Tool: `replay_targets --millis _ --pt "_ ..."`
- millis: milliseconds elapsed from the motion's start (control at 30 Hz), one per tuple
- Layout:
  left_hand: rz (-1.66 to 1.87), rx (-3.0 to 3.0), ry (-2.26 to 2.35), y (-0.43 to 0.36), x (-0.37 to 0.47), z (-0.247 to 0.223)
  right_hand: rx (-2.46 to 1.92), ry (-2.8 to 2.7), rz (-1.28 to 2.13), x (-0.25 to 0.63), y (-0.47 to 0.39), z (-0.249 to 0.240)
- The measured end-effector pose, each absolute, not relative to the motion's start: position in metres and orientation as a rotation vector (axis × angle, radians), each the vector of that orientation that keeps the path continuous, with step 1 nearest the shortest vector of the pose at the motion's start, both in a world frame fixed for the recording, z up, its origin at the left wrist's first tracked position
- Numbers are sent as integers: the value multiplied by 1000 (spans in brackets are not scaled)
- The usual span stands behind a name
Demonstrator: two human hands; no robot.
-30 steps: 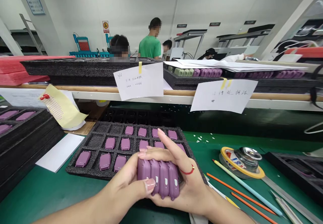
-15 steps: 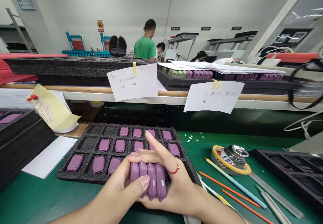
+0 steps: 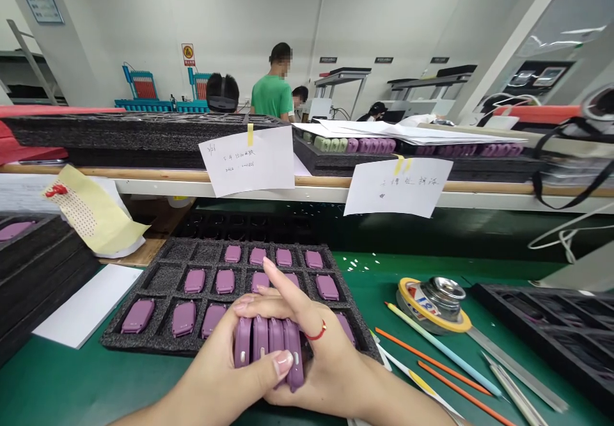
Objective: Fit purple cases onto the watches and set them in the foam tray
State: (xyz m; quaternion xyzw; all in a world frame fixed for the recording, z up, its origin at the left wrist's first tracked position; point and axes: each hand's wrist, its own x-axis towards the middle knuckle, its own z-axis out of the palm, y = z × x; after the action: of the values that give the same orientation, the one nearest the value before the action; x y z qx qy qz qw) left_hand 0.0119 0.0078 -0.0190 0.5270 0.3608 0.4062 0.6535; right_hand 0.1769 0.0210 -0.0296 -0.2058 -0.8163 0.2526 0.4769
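The left hand (image 3: pixel 225 355) and right hand (image 3: pixel 326 362) together grip a row of four purple cases (image 3: pixel 268 346), above the near edge of a black foam tray (image 3: pixel 201 347) on the green table (image 3: pixel 378 285). Behind, papers hang from a shelf (image 3: pixel 321 189); farther back, a person in green (image 3: pixel 272 95) stands before a pale wall (image 3: pixel 240 16).

Factory workshop, workbench (image 3: pixel 158 384), foam parts trays (image 3: pixel 165 278)

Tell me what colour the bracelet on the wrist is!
The bracelet is red, and it shows best in the head view.
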Motion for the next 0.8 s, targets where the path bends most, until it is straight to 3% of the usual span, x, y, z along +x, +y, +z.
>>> replay_targets --millis 467,800 --pt "971 1374 892 11 14 -23 -454 -2167 443 185 18 -20" --pt "1097 1611 889 3 10 -15 -709 -1549 1188 189 23 -15"
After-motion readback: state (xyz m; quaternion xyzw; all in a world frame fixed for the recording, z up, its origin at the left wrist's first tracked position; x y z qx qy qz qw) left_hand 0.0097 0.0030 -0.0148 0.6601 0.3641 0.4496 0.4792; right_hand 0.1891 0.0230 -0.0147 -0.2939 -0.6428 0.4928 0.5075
